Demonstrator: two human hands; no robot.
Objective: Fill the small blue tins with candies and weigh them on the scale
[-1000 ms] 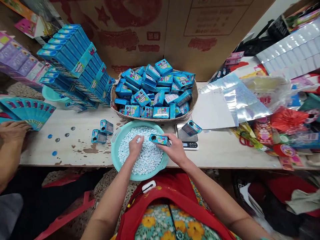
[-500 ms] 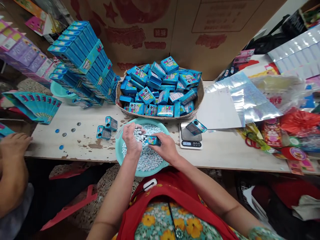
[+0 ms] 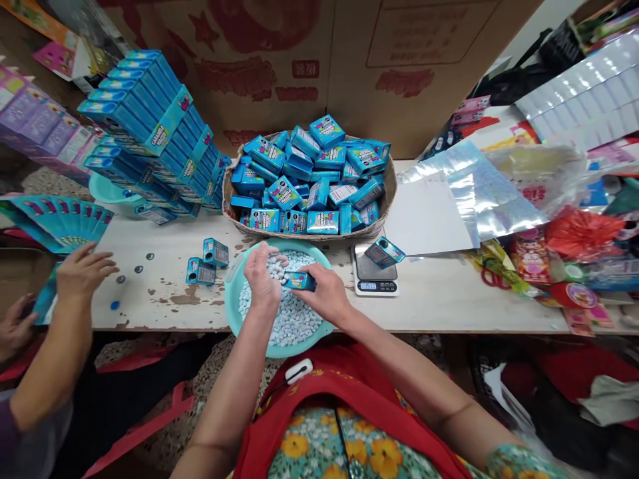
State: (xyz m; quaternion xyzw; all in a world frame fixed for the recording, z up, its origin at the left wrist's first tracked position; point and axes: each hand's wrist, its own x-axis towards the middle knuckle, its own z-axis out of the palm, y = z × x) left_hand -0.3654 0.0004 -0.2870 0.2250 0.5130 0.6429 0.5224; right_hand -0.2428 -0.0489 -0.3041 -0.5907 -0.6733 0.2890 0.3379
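Note:
My left hand is cupped around several pale candies above a turquoise bowl. Small light blue and white candies fill much of that bowl. Between the fingers of my right hand is a small blue candy box, lying on its side with one end against the candies in my left palm. Right of the bowl, another blue box rests tilted on a digital scale. Two more small boxes stand to the bowl's left.
Behind the bowl is a cut-down cardboard tray heaped with blue boxes. Tall stacks of boxes rise at the left. A co-worker's hand is over the table's left end. Foil sheets and bright packets cover the right side.
The co-worker's hand has come further over the table, and a second hand now shows. My view has shifted slightly. Both my hands keep nearly the same pose over the bowl.

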